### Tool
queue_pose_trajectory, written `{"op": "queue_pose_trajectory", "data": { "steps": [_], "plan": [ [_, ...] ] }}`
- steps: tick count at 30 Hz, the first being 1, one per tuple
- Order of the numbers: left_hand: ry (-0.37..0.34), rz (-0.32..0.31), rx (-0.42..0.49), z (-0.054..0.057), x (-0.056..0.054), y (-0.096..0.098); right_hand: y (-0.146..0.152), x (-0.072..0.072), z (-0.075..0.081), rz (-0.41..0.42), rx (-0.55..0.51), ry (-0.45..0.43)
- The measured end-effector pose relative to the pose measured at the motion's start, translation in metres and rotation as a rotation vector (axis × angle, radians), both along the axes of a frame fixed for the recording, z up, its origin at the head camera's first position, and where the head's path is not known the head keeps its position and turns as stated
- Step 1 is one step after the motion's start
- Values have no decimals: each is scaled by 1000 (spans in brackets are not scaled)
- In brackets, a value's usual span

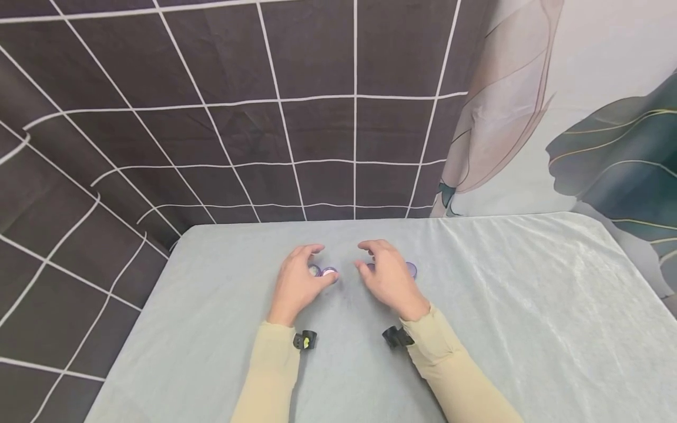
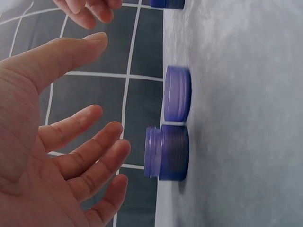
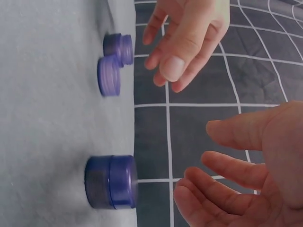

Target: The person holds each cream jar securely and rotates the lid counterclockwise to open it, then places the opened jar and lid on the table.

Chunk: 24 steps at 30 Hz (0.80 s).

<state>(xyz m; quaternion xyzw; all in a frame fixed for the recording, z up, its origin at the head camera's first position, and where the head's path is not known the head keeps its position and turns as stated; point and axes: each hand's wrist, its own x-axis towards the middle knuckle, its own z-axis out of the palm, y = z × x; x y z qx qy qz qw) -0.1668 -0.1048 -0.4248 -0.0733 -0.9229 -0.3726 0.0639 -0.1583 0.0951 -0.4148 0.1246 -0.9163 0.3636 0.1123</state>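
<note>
My left hand (image 1: pixel 298 281) hovers with relaxed, spread fingers and holds nothing. Beside it on the cloth stands a small purple jar without its lid (image 2: pixel 173 153), the threaded neck showing. Right against that jar lies a purple screw lid (image 2: pixel 177 94), its hollow side up. My right hand (image 1: pixel 392 281) is likewise raised, fingers loosely bent and nothing in them. Below its fingertips stands a purple jar with its lid on (image 3: pixel 111 182). In the head view, another purple round piece (image 1: pixel 411 269) shows past the right hand, partly hidden behind it.
A pale grey velvety cloth (image 1: pixel 529 305) covers the table. Dark fabric with a white grid (image 1: pixel 317 129) hangs behind and at the left; a leaf-patterned curtain (image 1: pixel 518 117) hangs at the back right. Both wrists wear black camera mounts (image 1: pixel 305 339).
</note>
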Motion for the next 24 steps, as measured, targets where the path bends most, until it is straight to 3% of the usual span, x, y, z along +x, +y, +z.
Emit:
{"op": "queue_pose_trajectory", "data": {
  "steps": [9, 24],
  "plan": [
    [26, -33, -14, -3, 2, 8, 7, -2, 0, -12, 29, -18],
    [-3, -64, -62, -5, 3, 19, 14, -3, -2, 5, 37, -18]
  ]
}}
